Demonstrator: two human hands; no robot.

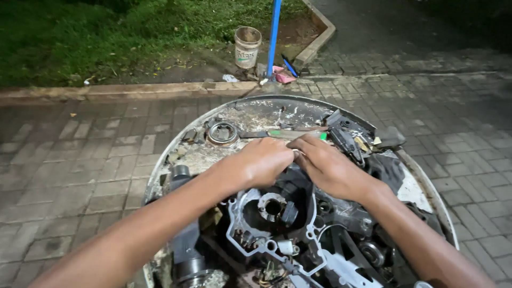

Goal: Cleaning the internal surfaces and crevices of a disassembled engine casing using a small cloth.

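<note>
So the engine casing [277, 234] is sitting opened up on a round, beat-up tray [160, 170] out on the brick paving [80, 160]; the side cover looks to be off already, since you can see straight into the cavity with a toothed gear hub [273, 205] in the middle and a pale gasket [250, 242] tracing the edge of the case; so I'd say the teardown is well along, but plenty of the insides are still seated in there. Both hands are bunched together at the far rim of the casing; the left hand [261, 160] is curled over with knuckles up, the right hand [328, 165] pressed in beside it with fingertips meeting; they seem pinched on something small between them, but I honestly can't tell what, the fingers cover it completely. Loose bits are scattered on the tray behind them; a round bearing ring [222, 133], a green-handled tool [290, 133], some black plastic pieces [346, 138]. Up by the kerb there's a bucket [248, 47] and a blue pole [274, 37] next to the grass [106, 37]. The near side of the casing is cut off at the bottom of the view; it's dark out too, so the deeper parts of the cavity are just murk.
</note>
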